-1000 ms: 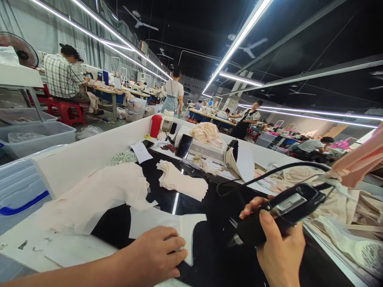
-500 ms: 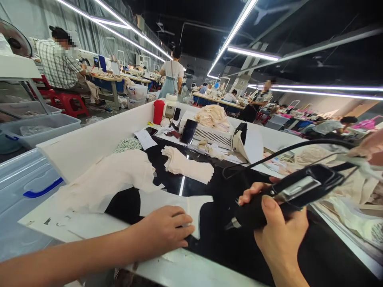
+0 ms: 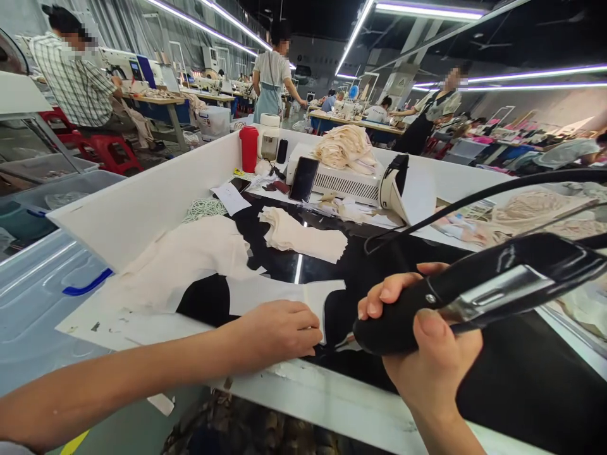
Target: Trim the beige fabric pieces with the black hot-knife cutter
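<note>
My right hand (image 3: 427, 354) is wrapped around a black corded electric hand tool (image 3: 474, 303) with a silver metal plate on its side. The tool's thin metal tip (image 3: 348, 342) points left, close to my left hand. My left hand (image 3: 284, 328) lies at the right edge of a flat white fabric piece (image 3: 265, 296), its fingers bent and pressed together on the edge; the fingertips are partly hidden. Beyond it on the black tabletop (image 3: 512, 373) lies a stack of cream cut fabric pieces (image 3: 303, 234). More cream fabric (image 3: 194, 253) is spread to the left.
A phone (image 3: 304, 179) leans on a white machine (image 3: 341, 180) topped with cream fabric. A red cup (image 3: 248, 148) and a jar (image 3: 269, 138) stand at the back. The tool's cord (image 3: 474, 196) arches across the right. White side panels (image 3: 142, 215) border the table. Several people work beyond.
The tool in my right hand has come nearer to my left hand and the white piece. A hand at the tool's rear end has left view. The camera view has shifted.
</note>
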`<state>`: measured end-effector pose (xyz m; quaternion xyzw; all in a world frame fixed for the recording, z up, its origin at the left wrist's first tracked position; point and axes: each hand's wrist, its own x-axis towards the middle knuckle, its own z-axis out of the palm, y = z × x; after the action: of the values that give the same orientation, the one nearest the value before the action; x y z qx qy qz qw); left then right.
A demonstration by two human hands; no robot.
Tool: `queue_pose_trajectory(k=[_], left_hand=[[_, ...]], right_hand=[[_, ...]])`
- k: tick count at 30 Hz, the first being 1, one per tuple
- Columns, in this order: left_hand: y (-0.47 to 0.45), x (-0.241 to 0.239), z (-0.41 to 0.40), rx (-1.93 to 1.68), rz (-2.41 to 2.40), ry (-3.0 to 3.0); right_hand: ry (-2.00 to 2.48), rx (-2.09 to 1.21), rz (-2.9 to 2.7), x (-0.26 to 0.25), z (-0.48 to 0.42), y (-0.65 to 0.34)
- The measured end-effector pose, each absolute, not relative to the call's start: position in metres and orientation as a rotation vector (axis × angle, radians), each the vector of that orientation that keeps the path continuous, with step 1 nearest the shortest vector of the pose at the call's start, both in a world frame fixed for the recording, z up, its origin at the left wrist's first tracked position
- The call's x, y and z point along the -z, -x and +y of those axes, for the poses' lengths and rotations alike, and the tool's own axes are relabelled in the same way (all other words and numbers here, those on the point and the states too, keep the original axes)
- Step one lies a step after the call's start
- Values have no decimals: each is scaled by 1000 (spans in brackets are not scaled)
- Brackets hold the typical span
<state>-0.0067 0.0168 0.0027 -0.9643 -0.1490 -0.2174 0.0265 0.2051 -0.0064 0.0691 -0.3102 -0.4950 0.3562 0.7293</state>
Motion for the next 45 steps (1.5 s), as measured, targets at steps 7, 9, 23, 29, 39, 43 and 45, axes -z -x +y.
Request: queue_pose_trajectory(k=[7, 9, 23, 29, 39, 43, 45], left_hand=[[-8, 5, 25, 614, -441, 2985], [-9, 8, 26, 606, -464, 2992], [-10, 8, 25, 639, -499, 3016], [-3, 1, 30, 747, -673, 3212], [-6, -11, 39, 789, -841, 3270], [-11, -8, 40, 677, -831, 3286], [-12, -7, 41, 678, -803, 3290]], right_hand=[[654, -780, -1073, -62, -7, -197], [638, -762, -1056, -62, -5, -194], [634, -729, -1018, -60, -1, -190], [673, -689, -1051, -59, -2, -190], [658, -716, -1045, -58, -4, -191], [668, -719, -1043, -58, -5, -191], [673, -713, -1054, -58, -5, -191]])
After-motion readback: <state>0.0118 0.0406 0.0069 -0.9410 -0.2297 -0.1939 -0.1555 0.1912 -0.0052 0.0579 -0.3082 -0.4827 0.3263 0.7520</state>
